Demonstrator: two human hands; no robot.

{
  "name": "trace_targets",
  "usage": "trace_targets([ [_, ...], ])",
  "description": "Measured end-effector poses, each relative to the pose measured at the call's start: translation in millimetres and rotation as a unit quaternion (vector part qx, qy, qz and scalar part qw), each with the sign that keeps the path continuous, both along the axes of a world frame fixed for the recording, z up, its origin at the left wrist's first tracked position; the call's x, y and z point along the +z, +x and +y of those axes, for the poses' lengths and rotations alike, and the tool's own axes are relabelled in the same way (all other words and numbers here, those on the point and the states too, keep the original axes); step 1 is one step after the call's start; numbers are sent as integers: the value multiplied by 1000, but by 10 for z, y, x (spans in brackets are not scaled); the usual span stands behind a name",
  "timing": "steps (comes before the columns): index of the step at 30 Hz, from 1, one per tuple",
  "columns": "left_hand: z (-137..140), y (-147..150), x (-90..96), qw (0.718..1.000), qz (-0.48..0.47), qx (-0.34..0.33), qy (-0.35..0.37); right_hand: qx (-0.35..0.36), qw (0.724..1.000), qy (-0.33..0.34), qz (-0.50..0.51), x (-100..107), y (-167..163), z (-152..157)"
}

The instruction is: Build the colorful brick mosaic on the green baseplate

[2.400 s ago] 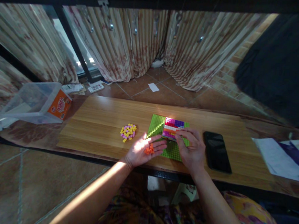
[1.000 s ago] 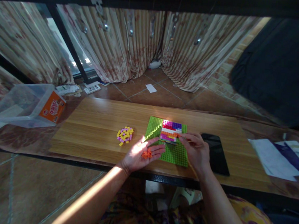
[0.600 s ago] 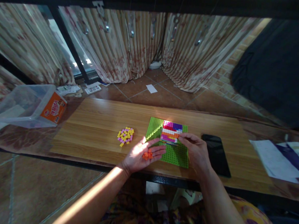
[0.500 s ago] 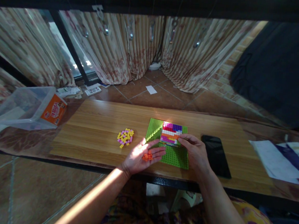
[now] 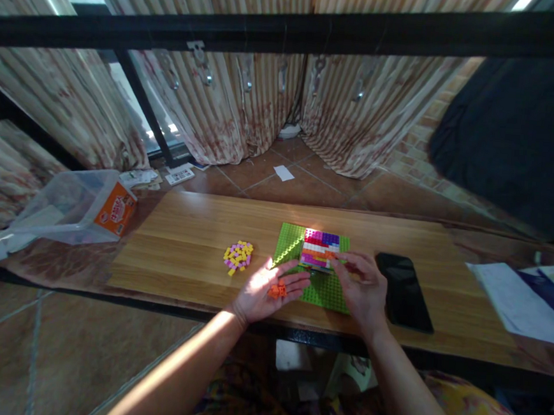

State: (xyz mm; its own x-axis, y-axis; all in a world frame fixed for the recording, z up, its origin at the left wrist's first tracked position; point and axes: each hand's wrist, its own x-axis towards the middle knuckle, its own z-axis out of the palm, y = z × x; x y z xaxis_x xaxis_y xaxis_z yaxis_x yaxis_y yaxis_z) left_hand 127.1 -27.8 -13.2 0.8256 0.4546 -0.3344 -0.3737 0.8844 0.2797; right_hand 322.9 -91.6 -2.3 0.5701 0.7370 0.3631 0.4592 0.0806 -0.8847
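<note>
My left hand [image 5: 263, 291] is palm up with its fingers stretched out, and several small orange building bricks [image 5: 278, 290] rest in it. It hovers over the left front part of a green baseplate [image 5: 330, 295]. On that plate stands a block built of multicoloured building bricks [image 5: 316, 246], in rows of purple, blue, red, white and orange. My right hand [image 5: 364, 288] reaches in from the right, thumb and forefinger pinched at the block's right edge, where orange shows at the fingertips. Those fingers partly hide that corner.
Loose yellow and pink bricks [image 5: 238, 257] lie in a pile to the left on the wooden board [image 5: 172, 250]. A black phone or tablet [image 5: 405, 291] lies right of the baseplate. A clear plastic box [image 5: 66, 207] stands far left; papers [image 5: 514, 300] lie far right. A dark rail [image 5: 252, 36] crosses beyond.
The camera view has tilted slightly, so everything sits a little lower and to the right. My right hand has turned a little, its fingertips still at the block's edge. My left hand keeps its pose.
</note>
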Motion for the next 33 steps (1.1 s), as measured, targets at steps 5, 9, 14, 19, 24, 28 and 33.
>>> trace_targets([
  [5,4,-7,-5,999,-35,0,-27,246,963,-34,-107,158,-372,-167],
  [9,20,0,25,999,-39,2,-35,269,940,-80,-196,91,-548,-193],
  [14,39,2,37,998,-35,1,-43,214,940,-100,-245,-68,-589,-140],
  [19,39,-3,25,998,-36,7,-48,213,946,-99,-222,-52,-632,-96],
  [24,40,2,26,997,-40,19,-61,222,957,-87,-163,60,-547,-99],
  [28,39,1,20,997,-40,25,-57,197,975,-58,-82,122,-371,-112],
  [33,28,1,22,999,-23,18,-29,139,985,-34,91,158,-231,-122],
])
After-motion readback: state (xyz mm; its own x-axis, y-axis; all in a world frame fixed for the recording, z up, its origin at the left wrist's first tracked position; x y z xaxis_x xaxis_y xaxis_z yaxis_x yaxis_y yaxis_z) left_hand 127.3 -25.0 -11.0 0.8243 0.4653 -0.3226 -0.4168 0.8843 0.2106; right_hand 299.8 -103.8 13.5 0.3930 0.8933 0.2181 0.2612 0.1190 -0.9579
